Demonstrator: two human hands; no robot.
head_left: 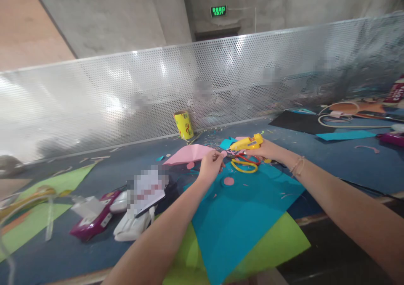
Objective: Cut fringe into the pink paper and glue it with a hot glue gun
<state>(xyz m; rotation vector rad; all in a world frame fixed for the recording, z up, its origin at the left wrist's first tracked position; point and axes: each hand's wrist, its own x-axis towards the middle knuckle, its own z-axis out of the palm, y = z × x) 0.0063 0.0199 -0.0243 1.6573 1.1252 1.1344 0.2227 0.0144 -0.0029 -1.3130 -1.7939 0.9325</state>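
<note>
My left hand [211,166] is closed in a pinch on a small pink paper piece [224,154]. Facing it, my right hand [264,149] is wrapped round a yellow glue gun [248,143], whose nozzle points left toward the pinched piece. Just below the glue gun lie scissors [245,166] with red and yellow handles. A pink paper circle [229,181] rests on the large blue sheet [240,217] under my hands. Behind my left hand is a larger pink sheet [186,154], with another pink circle [190,165] at its edge.
A yellow roll [183,125] stands by the perforated metal screen [151,91]. At left are purple power strips [91,217] with white plugs, a phone-like device [148,190] and green paper [47,209]. Black paper [299,122] and a white cable [341,119] lie at right.
</note>
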